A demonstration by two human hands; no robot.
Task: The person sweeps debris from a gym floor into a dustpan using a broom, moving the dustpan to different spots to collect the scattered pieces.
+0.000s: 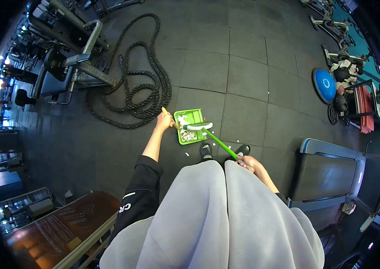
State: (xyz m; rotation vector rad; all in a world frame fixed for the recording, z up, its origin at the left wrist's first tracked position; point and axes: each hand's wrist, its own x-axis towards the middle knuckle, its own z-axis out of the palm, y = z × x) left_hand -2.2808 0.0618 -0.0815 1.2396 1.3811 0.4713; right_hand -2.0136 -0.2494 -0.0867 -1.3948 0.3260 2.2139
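My left hand (165, 121) is closed at the left side of a green dustpan (180, 140), round what looks like its tan handle; the grip is partly hidden. White and brownish scraps (187, 135) lie in the pan. My right hand (250, 164) is wrapped round the green stick of a broom (220, 142), low in front of my right leg. The broom's pale head, edged with green, lies across the right part of the pan. Small white bits (187, 154) are scattered on the floor around the pan and by my dark sandals (206, 149).
A thick black rope (157, 76) lies coiled ahead on the left, beside a weight machine (86, 67). To the right stand a treadmill (331, 172), a blue balance dome (324, 85) and a rack with red mats (364, 110). A brown padded bench (69, 224) is at lower left.
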